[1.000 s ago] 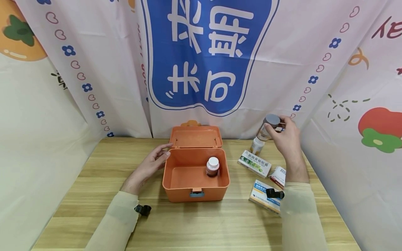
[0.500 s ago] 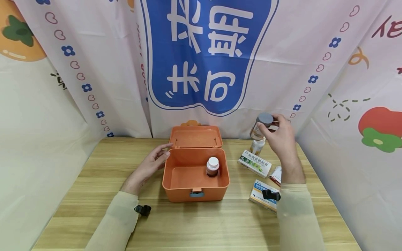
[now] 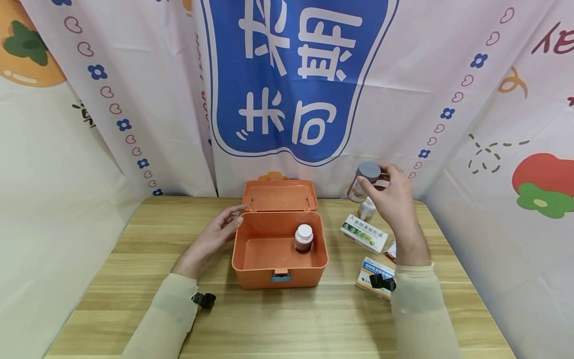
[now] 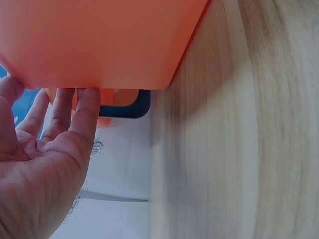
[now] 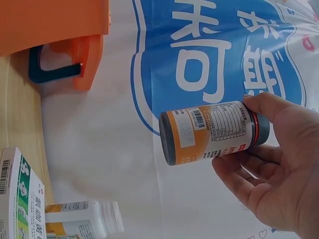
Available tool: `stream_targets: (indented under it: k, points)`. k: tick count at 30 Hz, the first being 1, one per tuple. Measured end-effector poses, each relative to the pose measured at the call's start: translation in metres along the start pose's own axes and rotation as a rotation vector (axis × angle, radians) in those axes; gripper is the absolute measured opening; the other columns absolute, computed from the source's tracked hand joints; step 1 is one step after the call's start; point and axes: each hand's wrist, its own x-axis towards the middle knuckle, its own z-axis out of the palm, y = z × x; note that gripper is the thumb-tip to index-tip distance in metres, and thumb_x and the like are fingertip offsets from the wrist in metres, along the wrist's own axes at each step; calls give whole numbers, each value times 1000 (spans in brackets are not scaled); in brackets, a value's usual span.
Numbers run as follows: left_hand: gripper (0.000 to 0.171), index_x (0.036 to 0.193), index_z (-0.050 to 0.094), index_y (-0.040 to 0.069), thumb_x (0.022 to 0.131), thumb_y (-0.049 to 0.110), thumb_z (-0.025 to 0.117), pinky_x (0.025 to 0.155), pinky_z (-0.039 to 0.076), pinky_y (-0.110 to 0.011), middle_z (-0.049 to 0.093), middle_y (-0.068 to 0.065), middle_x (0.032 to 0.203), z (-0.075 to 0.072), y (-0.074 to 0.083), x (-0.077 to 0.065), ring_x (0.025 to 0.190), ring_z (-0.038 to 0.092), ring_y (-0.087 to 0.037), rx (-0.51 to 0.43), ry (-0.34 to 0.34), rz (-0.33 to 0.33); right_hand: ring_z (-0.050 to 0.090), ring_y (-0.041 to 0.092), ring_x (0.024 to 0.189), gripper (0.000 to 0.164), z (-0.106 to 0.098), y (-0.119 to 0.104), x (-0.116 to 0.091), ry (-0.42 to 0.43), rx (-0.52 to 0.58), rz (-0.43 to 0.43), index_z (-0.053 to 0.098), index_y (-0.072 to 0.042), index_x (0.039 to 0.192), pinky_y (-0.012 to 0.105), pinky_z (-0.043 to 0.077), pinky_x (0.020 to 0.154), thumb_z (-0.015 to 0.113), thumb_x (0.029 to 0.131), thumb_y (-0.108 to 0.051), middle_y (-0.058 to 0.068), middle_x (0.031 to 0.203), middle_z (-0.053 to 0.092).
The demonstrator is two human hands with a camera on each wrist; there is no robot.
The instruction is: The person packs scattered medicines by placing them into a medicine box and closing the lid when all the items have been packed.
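In the head view, my right hand point(image 3: 390, 199) pinches a dark pill bottle point(image 3: 358, 190) near its grey cap, between thumb and fingers. It is held in the air, tilted; the right wrist view shows the bottle's point(image 5: 202, 130) orange-and-white label. My left hand point(image 3: 215, 237) rests at the back left corner of an orange box point(image 3: 280, 279), its fingers point(image 4: 62, 109) extended behind the corner and thumb by the side. The box's lid point(image 3: 281, 195) is raised. Inside, on the right, stands a white-capped brown bottle point(image 3: 304, 239).
Right of the box, a white bottle point(image 3: 366, 210) stands behind a green-and-white medicine carton point(image 3: 363, 233). Nearer is a blue-and-white carton point(image 3: 369, 269), partly behind the right wrist. A red-and-white carton point(image 3: 391, 251) is mostly hidden by the right arm. A printed curtain point(image 3: 170, 124) hangs behind the table.
My right hand has carried the dark pill bottle left, away from above the white bottle. The left hand and the box have stayed in place.
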Motion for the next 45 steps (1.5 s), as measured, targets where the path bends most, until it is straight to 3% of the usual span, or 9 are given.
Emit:
stream_targets:
  k: [9,19,30,38,45]
  points:
    - [60,183,39,12,128,31,53,128,56,-56,54,-31,167,0,-1,0,154,60,-45,2,2,1,67,44,145,65,9,-12,-3,-31,13,-20,60,5,160,57,66,118,85,110,-29,27,153,65]
    - [59,182,40,12,128,31,54,126,58,-52,57,-27,163,0,-2,0,147,64,-32,8,5,2,71,42,139,62,23,-23,-6,-70,44,-61,63,5,157,54,68,115,88,108,-25,25,148,68]
    - [59,182,39,10,128,29,53,127,57,-53,56,-30,162,-1,-2,0,152,61,-43,8,-1,12,72,40,136,60,36,-39,-15,-126,45,-97,64,3,155,55,69,112,88,108,-23,22,145,67]
    - [58,182,40,10,128,29,53,120,60,-40,57,-29,160,0,0,-1,145,65,-33,-3,0,9,76,38,133,58,47,-47,-20,-161,17,-136,67,-1,153,54,70,111,90,107,-27,17,141,72]
    - [59,182,39,10,128,30,52,123,59,-46,55,-29,161,0,0,0,148,62,-37,-6,-3,4,76,37,134,60,55,-51,-25,-207,-7,-153,67,-1,153,54,69,112,91,106,-29,16,143,72]
